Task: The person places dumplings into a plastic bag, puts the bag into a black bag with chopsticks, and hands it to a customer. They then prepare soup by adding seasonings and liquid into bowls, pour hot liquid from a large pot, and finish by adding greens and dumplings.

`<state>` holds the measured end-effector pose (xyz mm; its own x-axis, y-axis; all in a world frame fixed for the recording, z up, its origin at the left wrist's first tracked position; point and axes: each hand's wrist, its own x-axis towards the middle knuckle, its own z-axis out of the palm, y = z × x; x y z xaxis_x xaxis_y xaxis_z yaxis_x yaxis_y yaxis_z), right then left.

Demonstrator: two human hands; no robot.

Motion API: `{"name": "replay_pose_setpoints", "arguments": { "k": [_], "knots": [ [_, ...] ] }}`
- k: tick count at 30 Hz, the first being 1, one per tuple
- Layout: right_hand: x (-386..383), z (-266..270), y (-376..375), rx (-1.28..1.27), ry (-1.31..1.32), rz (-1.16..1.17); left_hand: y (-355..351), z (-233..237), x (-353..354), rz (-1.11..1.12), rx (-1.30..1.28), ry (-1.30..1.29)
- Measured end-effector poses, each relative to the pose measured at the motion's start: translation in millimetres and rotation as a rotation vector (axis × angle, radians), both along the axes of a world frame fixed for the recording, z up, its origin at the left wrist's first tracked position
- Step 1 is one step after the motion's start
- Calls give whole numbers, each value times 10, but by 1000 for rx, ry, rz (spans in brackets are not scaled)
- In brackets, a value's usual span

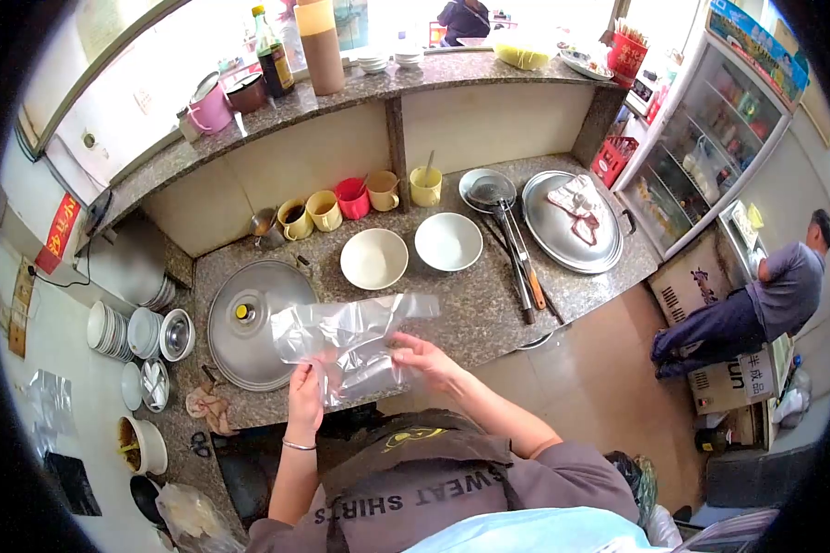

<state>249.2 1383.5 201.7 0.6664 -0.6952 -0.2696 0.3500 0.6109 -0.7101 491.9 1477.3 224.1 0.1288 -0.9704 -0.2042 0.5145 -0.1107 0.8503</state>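
Observation:
A clear plastic bag point(341, 334) is stretched between my two hands, above the counter's front edge. My left hand point(306, 398) pinches its lower left side, and my right hand point(424, 359) has its thumb and fingers closed at the right side. Beyond the bag on the left lies a round metal lid point(240, 327) with a yellow-topped knob, partly covered by the plastic. Two bowls, one cream point(374, 259) and one white point(448, 242), stand on the counter just past the bag.
Several cups point(325, 211) line the counter's back. Strainers and tongs point(516, 249) lie beside another large lid point(572, 221) with a cloth on it. Stacked dishes point(109, 330) and a pot point(142, 446) are at left. Another person point(775, 295) stands at right by a fridge.

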Motion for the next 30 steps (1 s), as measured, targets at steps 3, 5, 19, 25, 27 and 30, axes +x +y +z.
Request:
{"name": "replay_pose_setpoints", "arguments": {
  "k": [3,5,19,25,27,30],
  "knots": [
    [-37,-401,-178,-28,142,126,-65,-159,-41,216,65,-37],
    [-107,-503,-187,25,173,111,-151,-373,-131,602,56,-337],
    [-1539,-434,-1835,546,-370,-413,-1520,-598,-1658,493,-29,225],
    [-1971,-348,-2766,235,-74,-266,-2051,-250,-2455,616,75,-583],
    [-1848,-108,-2783,61,97,-48,-2422,40,-2702,332,-115,-1097],
    [-1864,51,-3139,-444,244,98,-2894,-93,-2588,51,1,-1115]
  ]
}}
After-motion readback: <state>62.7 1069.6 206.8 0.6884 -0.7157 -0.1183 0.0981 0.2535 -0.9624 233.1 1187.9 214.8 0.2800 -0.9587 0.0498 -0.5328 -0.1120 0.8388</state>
